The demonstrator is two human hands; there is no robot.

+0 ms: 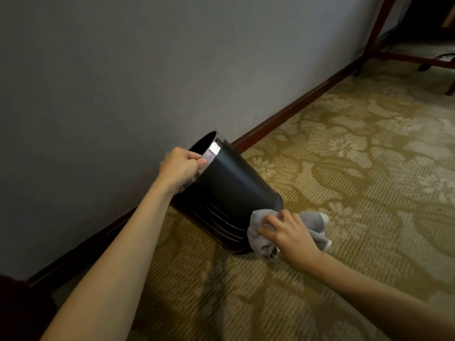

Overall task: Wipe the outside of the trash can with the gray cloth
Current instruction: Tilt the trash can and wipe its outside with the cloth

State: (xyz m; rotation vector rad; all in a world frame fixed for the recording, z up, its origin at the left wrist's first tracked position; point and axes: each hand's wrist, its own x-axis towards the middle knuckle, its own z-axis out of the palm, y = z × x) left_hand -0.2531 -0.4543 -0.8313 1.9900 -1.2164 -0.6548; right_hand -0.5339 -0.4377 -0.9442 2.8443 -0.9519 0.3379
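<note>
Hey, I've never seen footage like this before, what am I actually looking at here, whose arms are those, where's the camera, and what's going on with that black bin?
There is no machine here. The one picture comes from a wide-angle camera worn on a person's head, looking forward and down, so the two bare arms reaching in from the bottom are that person's own.

The left hand grips the shiny metal rim of a black trash can, which is tilted with its open mouth leaning toward the gray wall. The right hand holds a gray cloth bunched against the can's lower end, near its base, so it looks like wiping in progress.

Everything sits on a patterned yellowish carpet. A dark wooden baseboard runs along the wall, and reddish furniture legs show at the top right.
</note>
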